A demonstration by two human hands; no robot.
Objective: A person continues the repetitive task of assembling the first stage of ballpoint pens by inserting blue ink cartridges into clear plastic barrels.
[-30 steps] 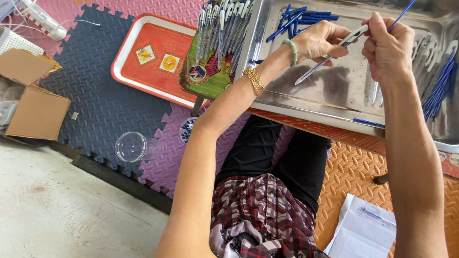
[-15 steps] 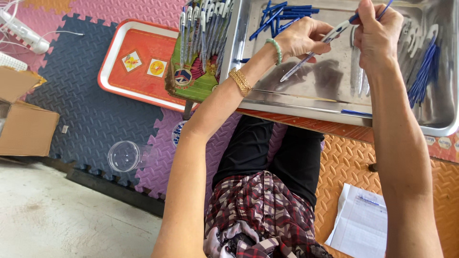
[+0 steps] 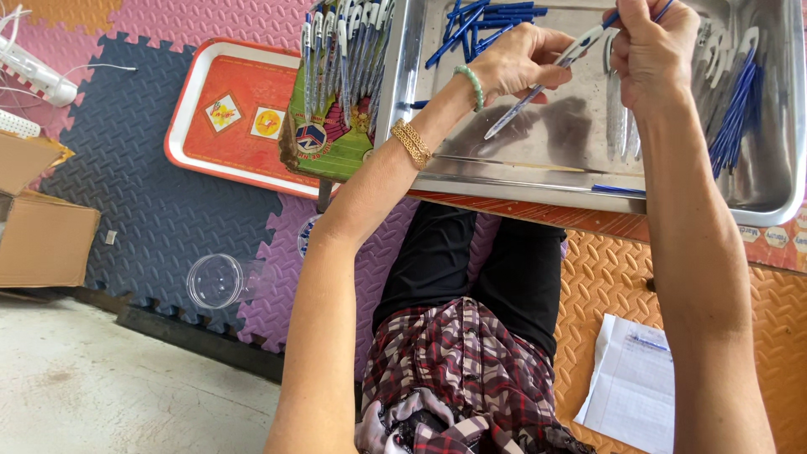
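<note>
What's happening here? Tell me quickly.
A seated person is putting pens together over a metal tray. The left hand and the right hand hold one pen between them, its tip pointing down at the tray. Loose blue refills and clear barrels lie in the tray; finished pens are stacked beside it.

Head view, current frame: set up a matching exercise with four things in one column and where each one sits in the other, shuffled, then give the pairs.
Things:
1. pen
2. clear plastic cup
3. sheet of paper
4. cardboard box

Places:
A. on the orange mat at the person's right
B. at the left edge of the picture, beside the dark mat
C. held between the left hand and right hand over the metal tray
D. on its side at the edge of the dark and purple mats

Pairs: 1-C, 2-D, 3-A, 4-B
</note>
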